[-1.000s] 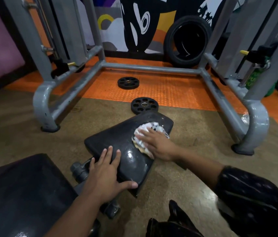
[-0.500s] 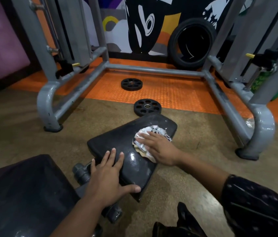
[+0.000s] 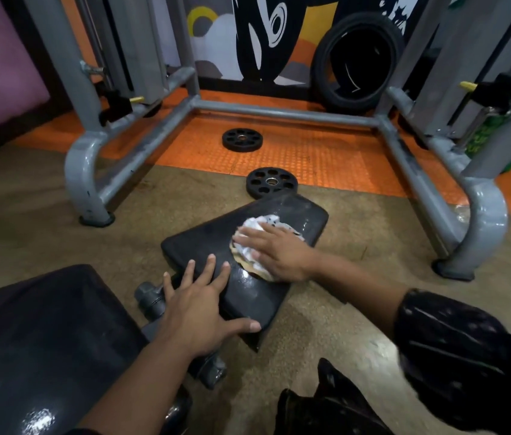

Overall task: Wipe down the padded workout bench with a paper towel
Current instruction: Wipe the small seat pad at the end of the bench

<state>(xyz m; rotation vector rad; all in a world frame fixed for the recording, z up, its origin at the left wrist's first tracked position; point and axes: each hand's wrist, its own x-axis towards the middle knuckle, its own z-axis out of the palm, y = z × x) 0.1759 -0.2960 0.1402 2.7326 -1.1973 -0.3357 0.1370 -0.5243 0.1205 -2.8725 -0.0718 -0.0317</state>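
Since a second ago our right hand has slid the paper towel a bit toward the left side of the seat pad, while our left hand hasn't really budged. Right hand is flat, fingers straight, pressing the crumpled wad down onto the vinyl, so it's not gripping it at all. Left hand is spread open on the near end of the pad, thumb hooked along the near edge, just steadying it.

Handling-wise: the towel looks limp and damp, probably easy to shred if we scrub hard, so a flat palm seems like the way to go. Black vinyl is shiny with wet streaks, likely slick, with soft padding underneath. The bench itself looks heavy and shouldn't slide much; bracing at the pad edge seems enough. The backrest pad at lower left looks unwiped as far as we can judge.

Brands or writing: nothing readable. The wall mural has big shapes, but we can't make out any words.
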